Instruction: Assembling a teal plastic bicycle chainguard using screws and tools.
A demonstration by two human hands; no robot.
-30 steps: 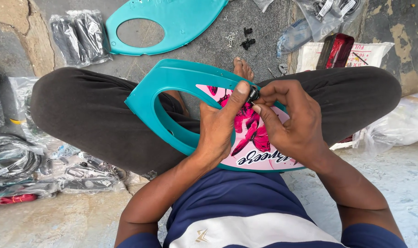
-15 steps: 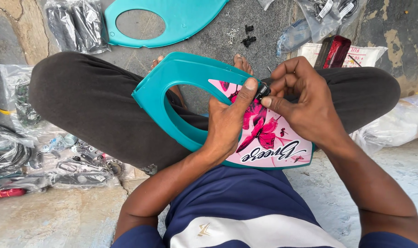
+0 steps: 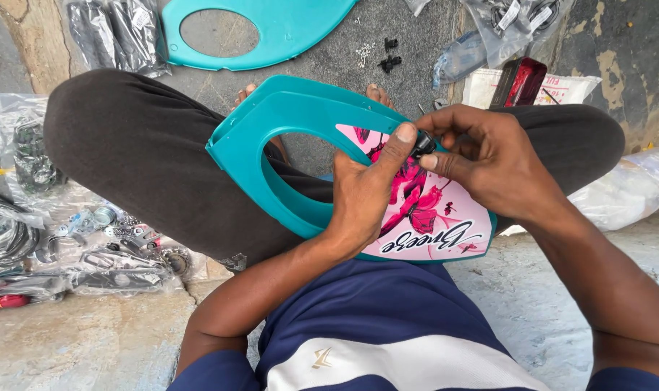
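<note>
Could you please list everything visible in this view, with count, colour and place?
Plastic panel: one, teal with a pink flowered sticker, on the lap.
Small clip: one, black, pinched at the panel's edge.
Second panel: one, teal, on the ground ahead.
Loose clips: a few, black, on the ground.
Bagged metal parts: several, clear bags, at left.
Red lamp: one, by the far knee.
White bag: one, at right.
Left hand: gripping the panel.
Right hand: fingers on the clip.

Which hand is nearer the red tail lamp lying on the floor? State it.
Right. The right hand works just below and beside the red tail lamp; the left hand grips the teal panel farther away.
</note>
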